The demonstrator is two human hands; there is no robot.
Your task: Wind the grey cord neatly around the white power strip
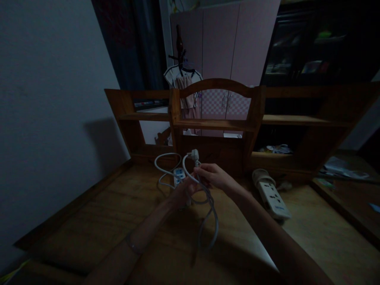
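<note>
Both my hands hold a white power cable [208, 215] above a wooden desk [124, 206]. My right hand [211, 176] is closed round the cable just below its white plug [194, 155], which sticks up. My left hand [184, 192] is closed on the cable lower down, with loops hanging below it. The cable runs back in a curve to a small white and blue power strip [178, 176] lying on the desk behind my hands.
A second white power strip [272, 196] lies to the right on the desk. A wooden shelf unit [216, 122] stands along the back edge. A grey wall is at the left. Papers [341, 166] lie at the far right. Clothes hang before a pink wardrobe [225, 47].
</note>
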